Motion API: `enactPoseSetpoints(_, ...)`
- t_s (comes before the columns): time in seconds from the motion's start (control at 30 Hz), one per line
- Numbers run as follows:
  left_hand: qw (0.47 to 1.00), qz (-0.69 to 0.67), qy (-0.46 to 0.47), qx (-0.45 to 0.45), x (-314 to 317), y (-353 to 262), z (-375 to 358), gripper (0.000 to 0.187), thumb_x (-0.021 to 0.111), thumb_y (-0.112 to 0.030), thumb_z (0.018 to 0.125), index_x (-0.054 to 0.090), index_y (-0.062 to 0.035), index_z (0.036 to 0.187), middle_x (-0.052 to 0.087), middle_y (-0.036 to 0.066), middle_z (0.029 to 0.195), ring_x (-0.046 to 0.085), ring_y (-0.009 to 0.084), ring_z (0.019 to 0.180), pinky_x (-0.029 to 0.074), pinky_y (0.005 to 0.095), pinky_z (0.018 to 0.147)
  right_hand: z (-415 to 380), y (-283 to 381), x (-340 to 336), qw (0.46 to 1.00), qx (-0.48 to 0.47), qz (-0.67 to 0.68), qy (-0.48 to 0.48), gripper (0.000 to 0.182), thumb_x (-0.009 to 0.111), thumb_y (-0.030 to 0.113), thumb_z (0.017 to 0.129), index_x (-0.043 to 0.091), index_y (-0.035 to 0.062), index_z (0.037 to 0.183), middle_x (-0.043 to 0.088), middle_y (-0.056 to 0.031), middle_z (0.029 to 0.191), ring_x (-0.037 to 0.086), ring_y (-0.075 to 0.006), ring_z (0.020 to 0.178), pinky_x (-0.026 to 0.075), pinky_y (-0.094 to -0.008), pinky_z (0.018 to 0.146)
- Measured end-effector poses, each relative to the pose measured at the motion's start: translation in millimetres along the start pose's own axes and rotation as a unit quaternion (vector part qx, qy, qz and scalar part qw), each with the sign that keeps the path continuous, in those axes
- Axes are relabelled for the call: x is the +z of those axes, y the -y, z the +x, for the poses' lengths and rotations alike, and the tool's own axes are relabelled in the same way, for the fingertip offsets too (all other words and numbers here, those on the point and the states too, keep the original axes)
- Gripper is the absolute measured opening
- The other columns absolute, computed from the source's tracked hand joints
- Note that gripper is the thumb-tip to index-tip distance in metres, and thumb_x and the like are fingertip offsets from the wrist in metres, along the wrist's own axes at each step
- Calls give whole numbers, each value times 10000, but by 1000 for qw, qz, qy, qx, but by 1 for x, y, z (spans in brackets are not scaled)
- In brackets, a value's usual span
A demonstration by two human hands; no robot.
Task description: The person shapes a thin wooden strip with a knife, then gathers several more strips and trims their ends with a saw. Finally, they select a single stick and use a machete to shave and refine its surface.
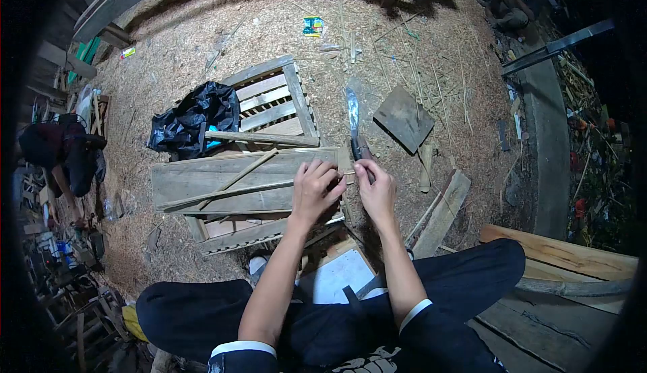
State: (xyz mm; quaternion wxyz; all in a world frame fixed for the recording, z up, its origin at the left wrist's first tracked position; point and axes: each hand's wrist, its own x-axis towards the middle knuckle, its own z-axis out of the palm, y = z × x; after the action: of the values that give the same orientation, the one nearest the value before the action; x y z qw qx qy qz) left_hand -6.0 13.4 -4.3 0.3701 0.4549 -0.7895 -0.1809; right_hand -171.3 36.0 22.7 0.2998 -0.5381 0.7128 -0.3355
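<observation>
My left hand [314, 188] is curled over the right end of a long grey plank [269, 179], its fingertips closed on a small strip of wood [348, 173]. My right hand [377, 190] faces it, thumb and fingers pinched at the strip's other end. A broad-bladed knife [353, 111] points away from me just beyond the right fingertips, its dark handle overlapping them in this view. Two thin sticks [236, 191] lie across the plank. Beneath the plank is a slatted wooden frame [301, 103], with a black plastic bag [199, 118] on its left part.
A square dark board [404, 119] and a short wooden club-like piece [426, 167] lie right of the knife. Loose planks [559, 252] are beside my right knee. A white panel [340, 277] is between my legs. People sit at far left and upper right. Shavings cover the ground.
</observation>
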Motion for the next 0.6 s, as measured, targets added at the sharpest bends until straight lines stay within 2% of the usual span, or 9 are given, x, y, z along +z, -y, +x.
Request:
enactPoseSetpoints(0.07,1000,-1,-10,3,0,-1,2,160,814,-168,764,686,-96,829,689,26,947,627,229,893,433,384,758,0,-6,3,998,28,41,-40,239,682,253,975,734,29,1038,737,-193,901,729,-365,851,543,-413,754)
enactPoseSetpoints(0.17,1000,-3,-8,-7,0,-2,2,156,812,-162,771,694,-94,846,688,29,941,626,234,895,433,389,767,-1,-3,-4,996,70,35,-49,249,689,267,972,736,29,1031,740,-193,904,736,-351,854,540,-415,760)
enactPoseSetpoints(0.23,1000,3,0,-17,0,-2,2,136,774,-176,811,697,-86,877,682,55,988,614,251,933,436,402,791,-3,-9,-5,996,57,30,-66,247,692,262,970,740,30,1040,743,-194,920,739,-341,864,540,-410,767)
enactPoseSetpoints(0.37,1000,11,-7,-10,-1,-4,3,137,773,-172,820,696,-84,890,670,62,982,604,264,935,438,409,806,-8,-18,1,990,23,68,-122,245,694,245,966,751,35,1080,753,-194,964,744,-324,896,543,-400,793)
enactPoseSetpoints(0.47,1000,20,6,-14,-1,-4,2,165,788,-150,816,723,-89,955,670,62,1005,604,267,963,439,409,814,-14,-3,-9,994,55,47,-80,241,692,219,962,750,36,1108,758,-189,994,745,-329,934,547,-398,821)
enactPoseSetpoints(0.6,999,29,8,-22,0,-6,3,176,771,-140,839,727,-90,1002,663,66,1013,593,274,976,441,419,826,-18,-11,-1,994,39,60,-88,238,697,200,955,747,35,1119,758,-187,1026,745,-331,959,551,-397,841)
